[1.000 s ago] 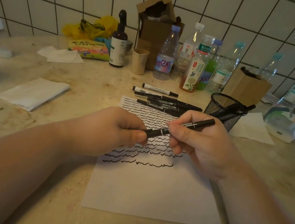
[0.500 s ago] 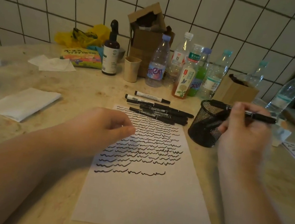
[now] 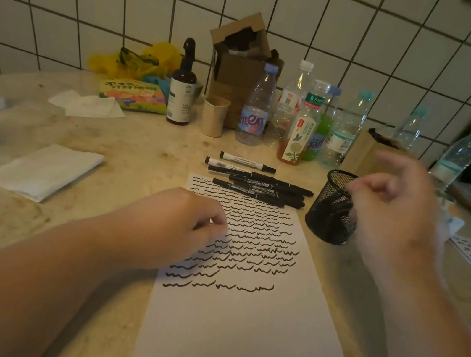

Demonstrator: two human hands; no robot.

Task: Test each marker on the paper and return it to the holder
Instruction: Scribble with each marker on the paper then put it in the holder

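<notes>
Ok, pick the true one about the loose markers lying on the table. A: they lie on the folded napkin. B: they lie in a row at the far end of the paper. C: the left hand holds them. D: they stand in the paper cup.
B: the loose markers lie side by side at the far edge of the paper, left of the mesh holder.

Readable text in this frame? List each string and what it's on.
"nten": label of the clear water bottle with the lilac cap, first letter cut off.
"东方树叶": green top label of the amber tea bottle.
Snack packet: large Chinese characters, too blurred to read.
Dark spray bottle: print too small.
Markers: barrel print too small.
Paper: only test squiggles, no words.
</notes>
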